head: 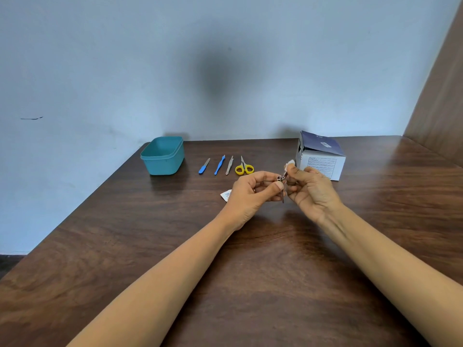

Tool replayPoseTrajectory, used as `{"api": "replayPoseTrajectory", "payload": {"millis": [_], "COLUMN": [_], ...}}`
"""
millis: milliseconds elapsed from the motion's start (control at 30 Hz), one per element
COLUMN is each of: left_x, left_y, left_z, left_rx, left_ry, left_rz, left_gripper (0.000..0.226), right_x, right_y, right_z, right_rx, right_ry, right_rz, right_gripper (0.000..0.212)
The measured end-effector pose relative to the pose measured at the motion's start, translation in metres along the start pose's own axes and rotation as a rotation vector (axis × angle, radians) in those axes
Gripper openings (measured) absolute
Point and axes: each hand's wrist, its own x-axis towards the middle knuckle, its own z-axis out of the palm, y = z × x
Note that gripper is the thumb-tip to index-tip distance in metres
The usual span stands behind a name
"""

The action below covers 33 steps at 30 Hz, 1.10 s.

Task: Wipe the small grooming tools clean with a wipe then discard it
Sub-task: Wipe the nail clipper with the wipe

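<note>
Pinching a nail clipper [281, 187] in the left hand [251, 195] while the right hand [309, 190] grips a white wipe [290, 163] at its lever, yellow scissors [242, 166] lying just behind.

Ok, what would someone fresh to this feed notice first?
The two hands meeting mid-table: the left hand holds a small metal clipper while the right hand grips a white wipe next to it. Behind them lies a row of tools ending in yellow scissors, with a teal tub left and a box right.
</note>
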Motion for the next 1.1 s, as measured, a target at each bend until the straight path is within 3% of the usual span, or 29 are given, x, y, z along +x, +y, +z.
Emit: {"api": "replayPoseTrajectory", "payload": {"millis": [333, 600, 700, 967, 1100], "left_x": [0.0, 0.001, 0.0, 0.0, 0.0], "left_y": [-0.004, -0.004, -0.002, 0.002, 0.004], "left_z": [0.003, 0.002, 0.001, -0.002, -0.003], "left_rx": [0.014, -0.102, -0.153, -0.31, -0.363], "left_ry": [0.135, 0.199, 0.189, 0.177, 0.175], "left_rz": [0.128, 0.112, 0.095, 0.013, -0.017], "left_gripper": [0.012, 0.013, 0.014, 0.015, 0.015], "right_x": [-0.003, -0.01, -0.013, -0.014, -0.017], "right_y": [0.004, 0.011, 0.014, 0.012, 0.01], "right_z": [0.005, 0.012, 0.015, 0.015, 0.017], "right_rx": [-0.011, -0.069, -0.077, -0.12, -0.145], "right_ry": [0.132, 0.251, 0.225, 0.151, 0.143], "right_rz": [-0.087, 0.032, 0.1, 0.066, 0.025], "right_gripper": [0.042, 0.025, 0.021, 0.05, 0.043]}}
